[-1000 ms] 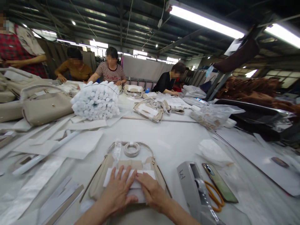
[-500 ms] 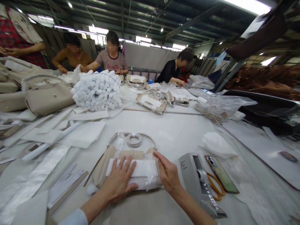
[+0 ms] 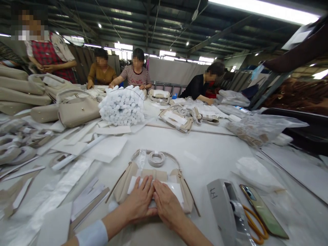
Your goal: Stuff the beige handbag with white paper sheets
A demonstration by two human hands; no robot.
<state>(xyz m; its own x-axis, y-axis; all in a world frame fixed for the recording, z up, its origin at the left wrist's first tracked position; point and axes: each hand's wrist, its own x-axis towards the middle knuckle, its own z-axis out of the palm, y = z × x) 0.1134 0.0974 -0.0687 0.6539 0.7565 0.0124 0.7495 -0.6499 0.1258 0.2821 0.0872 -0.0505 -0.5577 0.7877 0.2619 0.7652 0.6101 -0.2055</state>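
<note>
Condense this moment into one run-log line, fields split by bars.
left hand: laid on white sheet | right hand: on same sheet, beside left | under sheet: beige bag | right of bag: tape dispenser, green phone

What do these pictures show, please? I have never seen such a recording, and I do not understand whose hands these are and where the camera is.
No machine is at work here: these are a person's own bare hands. The one camera is worn on that person's head, looking forward and down. The left hand and right hand lie side by side on a white sheet over a beige bag; neither seems to grip anything. A strap coil lies just beyond. On the table, to the right, are a tape dispenser and a phone. Farther off are a white bundle and, behind it, co-workers.
</note>
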